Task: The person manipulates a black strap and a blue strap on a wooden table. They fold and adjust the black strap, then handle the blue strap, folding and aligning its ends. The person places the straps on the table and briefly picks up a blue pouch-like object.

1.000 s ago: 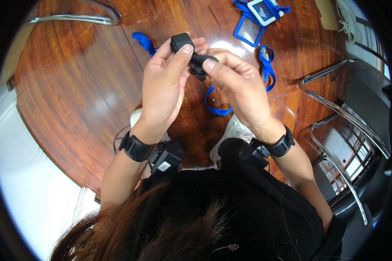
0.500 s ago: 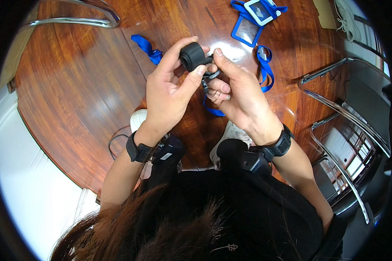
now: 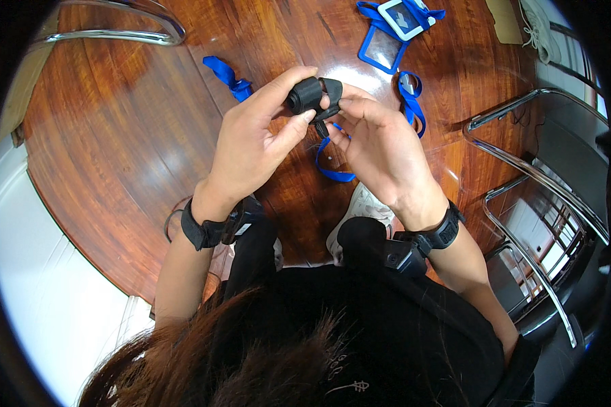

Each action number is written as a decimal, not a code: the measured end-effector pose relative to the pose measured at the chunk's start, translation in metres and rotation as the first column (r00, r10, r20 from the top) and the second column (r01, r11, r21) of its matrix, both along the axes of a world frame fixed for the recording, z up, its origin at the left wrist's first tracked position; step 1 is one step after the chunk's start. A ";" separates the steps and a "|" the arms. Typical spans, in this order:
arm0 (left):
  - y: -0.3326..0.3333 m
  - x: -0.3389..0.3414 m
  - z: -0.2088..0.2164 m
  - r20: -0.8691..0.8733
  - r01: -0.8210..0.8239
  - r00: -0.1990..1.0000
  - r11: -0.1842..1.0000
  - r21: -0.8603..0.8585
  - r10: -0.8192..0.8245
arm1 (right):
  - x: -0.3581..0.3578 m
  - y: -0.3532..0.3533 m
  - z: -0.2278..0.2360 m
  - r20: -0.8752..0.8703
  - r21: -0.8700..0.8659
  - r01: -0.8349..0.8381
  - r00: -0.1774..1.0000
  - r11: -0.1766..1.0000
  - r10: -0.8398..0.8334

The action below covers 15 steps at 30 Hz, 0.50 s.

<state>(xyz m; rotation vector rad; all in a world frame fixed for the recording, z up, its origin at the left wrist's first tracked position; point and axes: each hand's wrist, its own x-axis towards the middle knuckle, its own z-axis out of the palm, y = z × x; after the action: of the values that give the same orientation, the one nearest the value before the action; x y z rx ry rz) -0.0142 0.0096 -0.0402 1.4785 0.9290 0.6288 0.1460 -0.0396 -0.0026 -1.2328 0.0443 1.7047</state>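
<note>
The black strap roll (image 3: 305, 96) is up in the air between two hands, over the shiny brown floor (image 3: 129, 163), with a blue ribbon (image 3: 335, 175) lying below. The left hand (image 3: 248, 152) has its thumb under the roll and its fingers curled around the back, so it is gripping it. The right hand (image 3: 390, 146) has its thumb and fingers pinched on the loose part (image 3: 332, 89) next to the roll; a small dark clip (image 3: 321, 129) hangs underneath. To do this well, I think the left thumb should press gently so the roll stays snug, while the right fingers hold the loose part flat, with no twists. The roll is like a little barrel: its long way goes left to right, the right side a bit higher, and its curly round end looks left
</note>
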 end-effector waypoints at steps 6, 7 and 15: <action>0.000 -0.001 0.010 -0.188 0.117 0.980 0.955 0.272 -0.066 | -0.007 -0.004 0.002 0.253 0.120 -0.104 0.965 0.987 0.071; 0.000 0.000 0.011 -0.200 0.130 0.978 0.937 0.325 -0.066 | -0.009 -0.004 0.002 0.289 0.138 -0.107 0.955 0.985 0.064; -0.002 0.005 0.014 -0.188 0.089 0.982 0.897 0.433 -0.006 | -0.017 -0.002 -0.002 0.496 0.213 -0.145 0.868 0.966 0.021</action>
<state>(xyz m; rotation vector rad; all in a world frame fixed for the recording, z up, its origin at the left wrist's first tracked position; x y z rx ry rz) -0.0090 0.0077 -0.0257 1.9865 0.9236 0.7067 0.1291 -0.0416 -0.0049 -1.4581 -0.5199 1.3695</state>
